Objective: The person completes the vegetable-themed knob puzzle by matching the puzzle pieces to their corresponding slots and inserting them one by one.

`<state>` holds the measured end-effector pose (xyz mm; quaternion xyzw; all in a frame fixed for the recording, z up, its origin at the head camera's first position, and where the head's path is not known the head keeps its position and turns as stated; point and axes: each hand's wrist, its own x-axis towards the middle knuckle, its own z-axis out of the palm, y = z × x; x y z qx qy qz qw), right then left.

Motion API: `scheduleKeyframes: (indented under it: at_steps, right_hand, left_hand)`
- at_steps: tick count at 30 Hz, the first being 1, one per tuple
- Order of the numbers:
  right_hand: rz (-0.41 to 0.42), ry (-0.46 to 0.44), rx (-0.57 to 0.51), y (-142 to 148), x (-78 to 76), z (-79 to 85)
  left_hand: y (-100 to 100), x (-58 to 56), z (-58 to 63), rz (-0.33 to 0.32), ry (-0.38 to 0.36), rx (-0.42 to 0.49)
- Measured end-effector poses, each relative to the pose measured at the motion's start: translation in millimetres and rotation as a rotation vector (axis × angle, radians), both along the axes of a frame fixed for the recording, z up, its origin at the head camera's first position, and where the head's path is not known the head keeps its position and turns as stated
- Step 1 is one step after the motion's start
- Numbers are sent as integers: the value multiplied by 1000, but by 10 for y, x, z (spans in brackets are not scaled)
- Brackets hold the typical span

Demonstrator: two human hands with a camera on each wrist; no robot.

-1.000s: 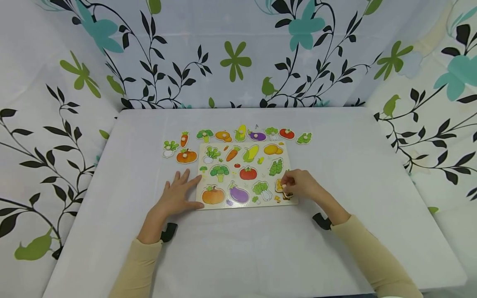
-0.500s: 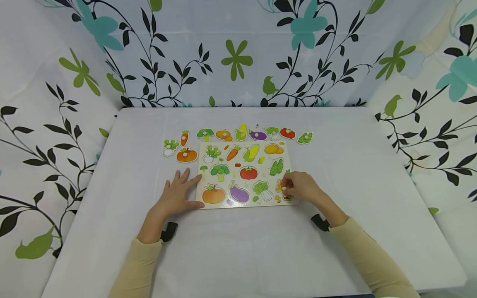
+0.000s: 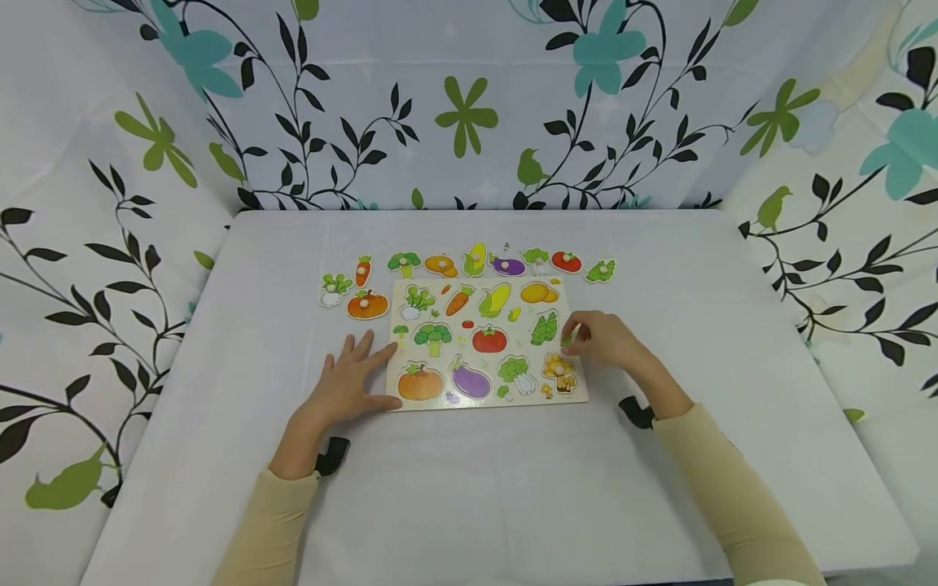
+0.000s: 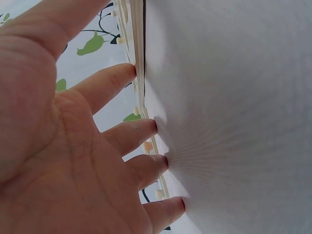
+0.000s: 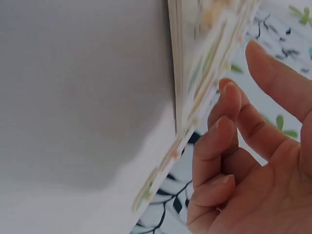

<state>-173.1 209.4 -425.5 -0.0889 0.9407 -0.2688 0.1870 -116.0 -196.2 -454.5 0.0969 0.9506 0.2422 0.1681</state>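
Observation:
A wooden vegetable puzzle board (image 3: 469, 400) lies flat on the white table. My left hand (image 3: 350, 381) is spread at its left side, thumb and index finger touching the edge; in the left wrist view the other fingertips (image 4: 161, 161) press on the tablecloth. The mushroom piece (image 3: 560, 368) sits at its picture in the board's lower right corner. Just above it is my right hand (image 3: 602, 338), holding nothing. The right wrist view has the thumb (image 5: 273, 73) apart from the index fingertip, the other fingers loosely bent.
Behind the board runs a row of knobbed pieces: broccoli (image 3: 404, 263), potato (image 3: 440, 265), corn (image 3: 474, 260), eggplant (image 3: 506, 267), bok choy (image 3: 536, 260), tomato (image 3: 566, 261) and a green piece (image 3: 600, 271). Carrot (image 3: 362, 272), radish (image 3: 335, 290) and pumpkin (image 3: 367, 305) lie at the left.
My right hand has let go of the mushroom piece and lifted up and away from it, so the whole mushroom shows. The left hand has stayed where it was.

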Motion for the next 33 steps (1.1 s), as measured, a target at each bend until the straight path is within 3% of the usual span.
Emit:
scheduleKeyframes:
  at_steps: [3,7,13,18,26,33]
  right_hand:
    - [-94,80,-2,124,-266,47]
    - [-270,150,31,293,-639,-7]
    - [-373,43,147,456,-974,-145]
    - [-418,-2,162,460,-1059,-225]
    - [-403,52,165,453,-1111,-250]
    - [-394,96,144,427,-1023,-182]
  left_hand:
    - [-4,6,11,0,-1,-2]
    - [-8,11,4,0,2,1]
    - [7,11,-44,-3,-4,7]
    - [24,15,-52,-3,-5,8]
    - [24,13,-9,-4,-2,18]
    - [30,16,5,-1,-3,15]
